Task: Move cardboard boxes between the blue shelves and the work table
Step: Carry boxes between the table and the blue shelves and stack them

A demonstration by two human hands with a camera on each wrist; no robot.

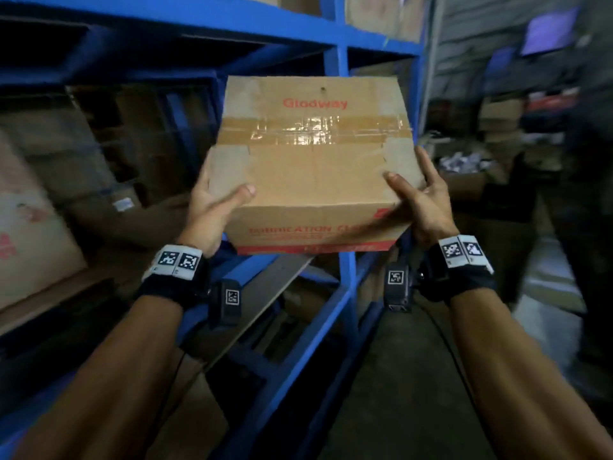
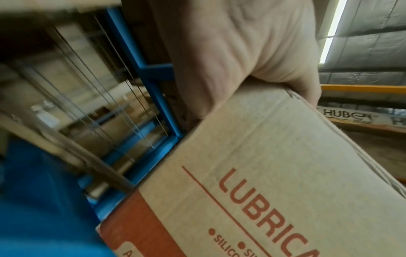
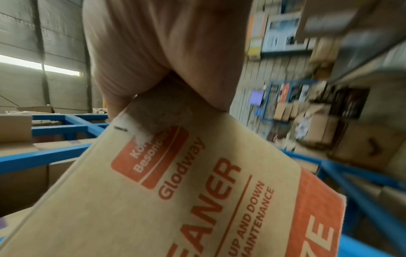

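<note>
One blue shelving unit (image 1: 341, 54) fills the view, several blurred cartons behind its upright. One taped Glodway cardboard box (image 1: 311, 167) is held up in front of that upright, clear of every shelf. Two hands clamp its near corners, left hand (image 1: 212, 210) and right hand (image 1: 421, 200), thumbs on top. Best carried level, grip kept low.

Both arms outstretched, left grip (image 1: 215, 207) and right grip (image 1: 419, 200) clamped, thumbs on top.

Taped cardboard box (image 1: 311, 167) between left hand (image 1: 212, 210) and right hand (image 1: 421, 200), before blue shelves (image 1: 341, 54)
</note>
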